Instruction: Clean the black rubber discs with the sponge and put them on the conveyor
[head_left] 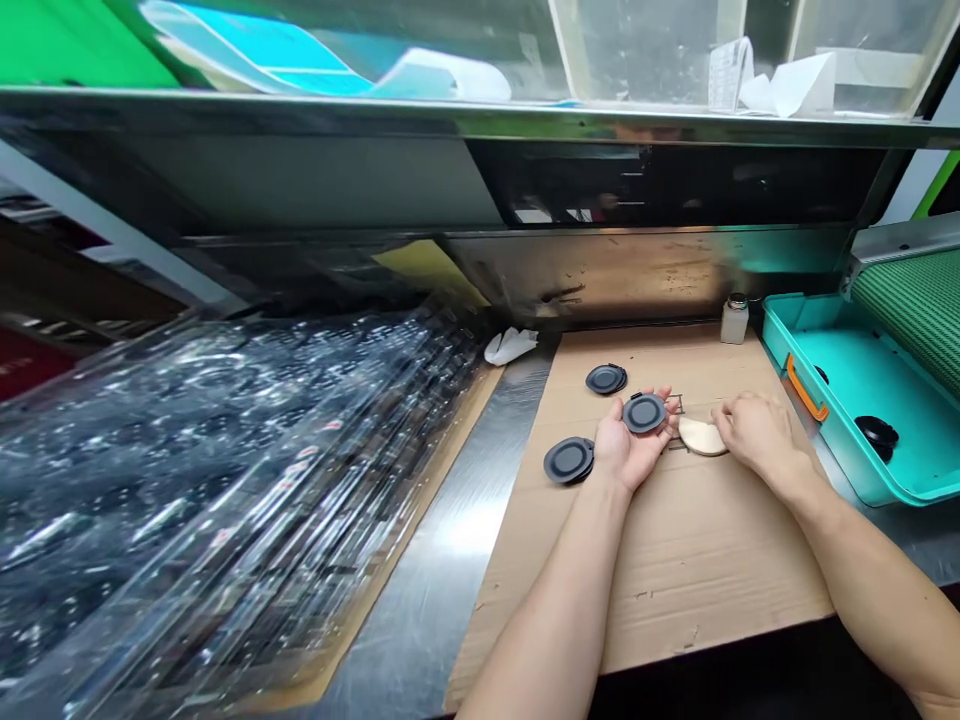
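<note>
A dark grey round plastic lid (643, 413) with a small tab on its rim lies in my left hand (631, 440), palm up, with the thumb and fingers at its edges. To the right, my right hand (759, 432) has its fingers bent together at the edge of a cream-coloured, flat round pad (703, 436) on the cardboard. Its fingertips are partly hidden. Behind my left hand sits a similar dark lid (604, 379), seemingly stacked on another. More dark lids (568, 461) overlap to the left of my left wrist.
The cardboard sheet (720, 530) covers the metal bench. A turquoise tray (885, 490) holding several black parts stands right, beside a green belt (919, 300). At the back is a small bottle (735, 318). Stacked clear plastic trays (247, 480) fill the left; white crumpled material (511, 346) lies nearby.
</note>
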